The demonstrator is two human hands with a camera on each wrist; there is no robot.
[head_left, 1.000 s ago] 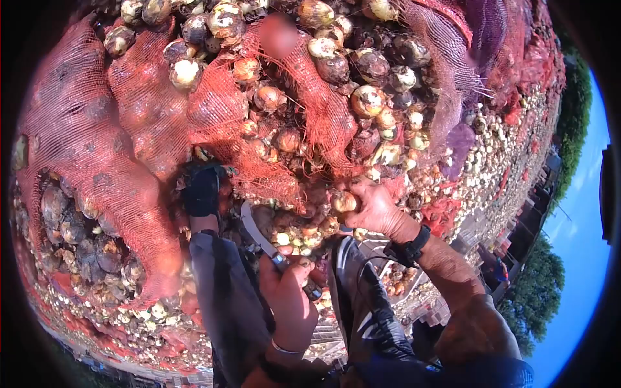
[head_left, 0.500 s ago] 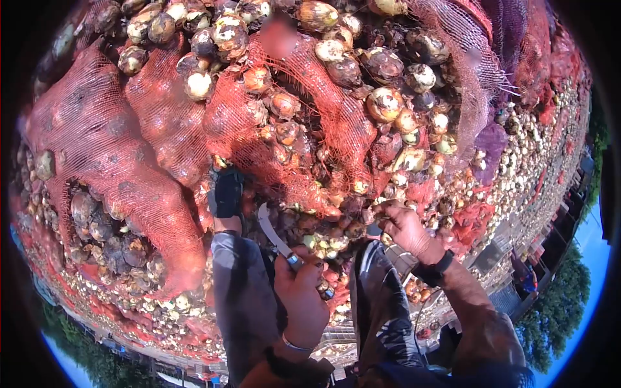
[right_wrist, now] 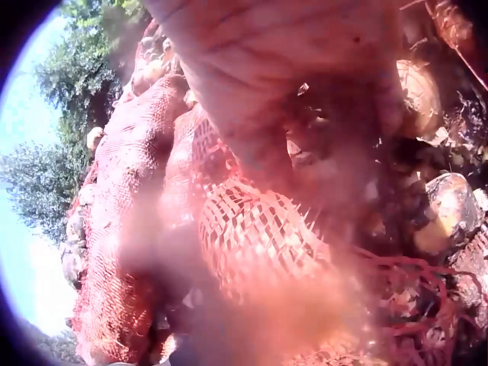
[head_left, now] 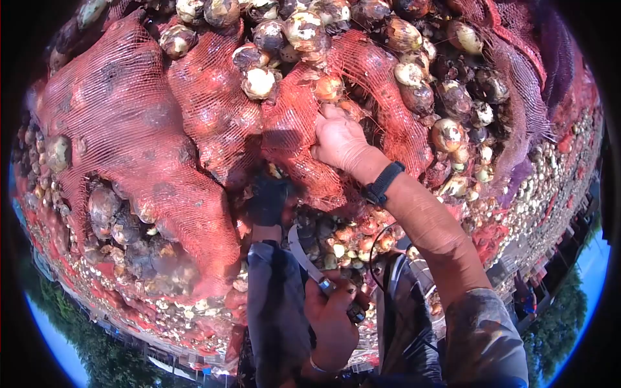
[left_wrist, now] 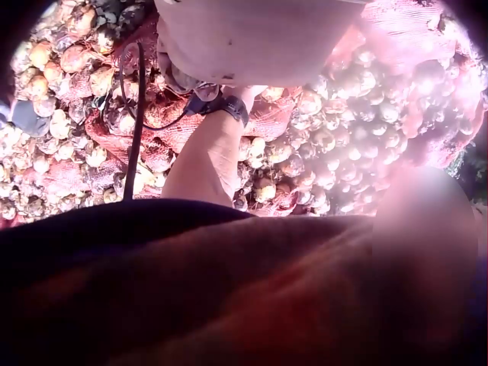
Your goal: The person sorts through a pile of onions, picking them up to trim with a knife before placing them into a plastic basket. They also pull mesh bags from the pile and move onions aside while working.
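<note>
My left hand (head_left: 333, 333) grips the handle of a curved knife (head_left: 299, 249), its blade pointing up and left beside the dark shoe (head_left: 266, 199). My right hand (head_left: 341, 141), below a dark watch, reaches into a torn red mesh sack (head_left: 294, 129). Its fingertips are right by a tan onion (head_left: 328, 88) in the sack's opening. In the right wrist view, the palm (right_wrist: 282, 61) is over the red netting (right_wrist: 259, 229), with the fingers in shadow; I cannot tell whether they hold an onion. The left wrist view shows the right forearm (left_wrist: 204, 160) but not the knife.
Full red mesh sacks (head_left: 110, 97) lie to the left. Loose onions (head_left: 446, 136) heap along the top and right, beside a purple net (head_left: 517, 90). Small bulbs (head_left: 346, 249) lie between the legs. A thin black cable (head_left: 373, 258) loops near the right knee.
My right hand held an onion near the right knee, then let it go and reached up and left to the torn sack. The left hand kept the knife. The head view turned left.
</note>
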